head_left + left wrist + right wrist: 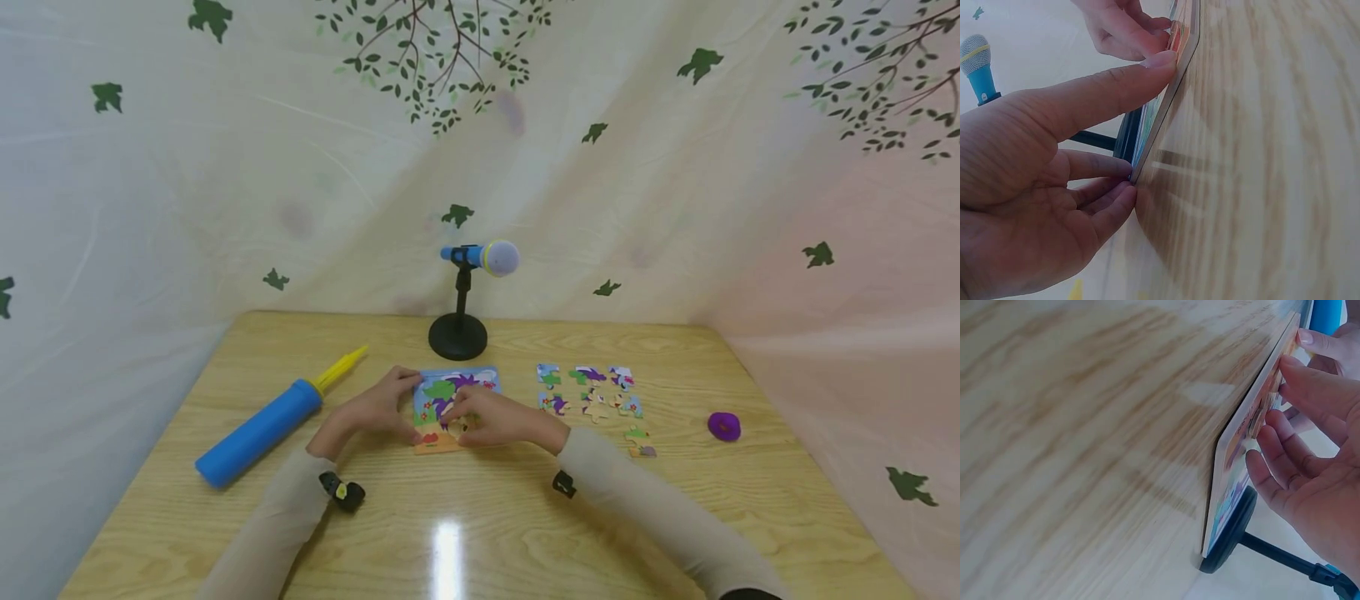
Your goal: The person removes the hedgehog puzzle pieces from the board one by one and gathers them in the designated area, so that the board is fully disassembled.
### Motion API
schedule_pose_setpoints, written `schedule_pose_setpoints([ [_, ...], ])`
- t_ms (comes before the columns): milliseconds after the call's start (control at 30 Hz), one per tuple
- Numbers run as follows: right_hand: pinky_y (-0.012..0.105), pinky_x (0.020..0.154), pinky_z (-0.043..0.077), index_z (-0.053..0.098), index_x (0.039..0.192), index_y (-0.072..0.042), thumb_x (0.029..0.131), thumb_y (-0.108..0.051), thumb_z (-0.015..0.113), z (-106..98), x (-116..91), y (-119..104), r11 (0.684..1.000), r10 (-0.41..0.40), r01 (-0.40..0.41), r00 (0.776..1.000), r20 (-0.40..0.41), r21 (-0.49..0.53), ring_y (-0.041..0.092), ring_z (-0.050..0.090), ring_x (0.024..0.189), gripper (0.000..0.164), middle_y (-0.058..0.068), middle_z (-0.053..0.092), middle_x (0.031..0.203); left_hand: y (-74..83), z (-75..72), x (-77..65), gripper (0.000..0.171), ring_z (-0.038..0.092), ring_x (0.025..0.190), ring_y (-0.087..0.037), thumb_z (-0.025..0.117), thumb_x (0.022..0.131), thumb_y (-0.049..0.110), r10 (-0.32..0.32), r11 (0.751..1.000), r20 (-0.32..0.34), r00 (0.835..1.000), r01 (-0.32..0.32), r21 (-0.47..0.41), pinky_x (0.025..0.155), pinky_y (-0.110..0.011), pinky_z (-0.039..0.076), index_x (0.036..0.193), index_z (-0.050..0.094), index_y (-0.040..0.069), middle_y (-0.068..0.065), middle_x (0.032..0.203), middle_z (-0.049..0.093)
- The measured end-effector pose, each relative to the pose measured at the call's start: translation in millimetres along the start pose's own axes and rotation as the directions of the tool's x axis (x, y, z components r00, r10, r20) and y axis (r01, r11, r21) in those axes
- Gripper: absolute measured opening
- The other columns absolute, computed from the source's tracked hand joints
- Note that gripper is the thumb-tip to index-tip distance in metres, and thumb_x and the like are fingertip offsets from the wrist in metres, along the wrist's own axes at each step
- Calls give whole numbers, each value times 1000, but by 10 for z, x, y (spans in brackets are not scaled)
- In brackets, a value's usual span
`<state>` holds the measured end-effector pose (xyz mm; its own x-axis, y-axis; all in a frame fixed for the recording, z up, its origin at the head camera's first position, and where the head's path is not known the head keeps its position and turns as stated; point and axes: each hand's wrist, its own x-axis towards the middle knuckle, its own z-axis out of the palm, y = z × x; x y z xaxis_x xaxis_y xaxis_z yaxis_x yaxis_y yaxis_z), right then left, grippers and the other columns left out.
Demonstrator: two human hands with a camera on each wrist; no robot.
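A colourful picture puzzle board point(438, 447), partly filled with a purple-and-green picture, lies flat on the table. My left hand point(382, 407) rests at its left side, with the thumb point(1160, 61) on the near corner and the other fingertips touching the left edge farther back. Over the board's near half, my right hand point(497, 417) pinches a small puzzle piece point(1256, 422) between thumb and fingers, low against the board. The right fingers hide part of the picture.
Several loose puzzle pieces point(595, 406) lie right of the board. A blue toy microphone point(501, 258) on a black stand point(457, 337) is behind it. At left lies a blue hand pump point(258, 433) with a yellow nozzle; far right, a purple round object point(723, 427).
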<state>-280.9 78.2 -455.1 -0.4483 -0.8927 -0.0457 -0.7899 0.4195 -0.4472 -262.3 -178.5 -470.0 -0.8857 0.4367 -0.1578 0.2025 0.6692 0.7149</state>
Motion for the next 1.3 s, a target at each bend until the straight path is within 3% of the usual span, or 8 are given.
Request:
schedule_pose_setpoints([
  [667, 18, 70, 34, 73, 127, -11, 90, -9, 77, 9, 68, -1, 998, 56, -57, 998, 30, 38, 10, 38, 83, 37, 3, 59, 101, -2, -2, 10, 102, 30, 145, -45, 90, 77, 27, 15, 1000, 2, 1000, -15, 12, 122, -62, 27, 156, 33, -2, -25, 156, 27],
  [900, 17, 69, 35, 73, 125, -9, 89, -7, 77, 7, 62, -31, 998, 48, -49, 999, 16, 49, 10, 38, 83, 36, 4, 56, 99, 3, 8, 13, 102, 29, 146, -43, 90, 77, 29, -7, 1000, 14, 1000, 7, -1, 123, -61, 27, 157, 34, 0, -23, 158, 27],
  [1300, 18, 74, 37, 73, 126, -11, 90, -9, 77, 12, 59, -52, 999, 42, -41, 999, 24, -18, 10, 38, 87, 36, 2, 53, 100, 1, -9, 12, 102, 30, 145, -43, 90, 78, 29, 3, 1000, 18, 1000, -3, -1, 122, -62, 27, 157, 33, -1, -24, 157, 27],
])
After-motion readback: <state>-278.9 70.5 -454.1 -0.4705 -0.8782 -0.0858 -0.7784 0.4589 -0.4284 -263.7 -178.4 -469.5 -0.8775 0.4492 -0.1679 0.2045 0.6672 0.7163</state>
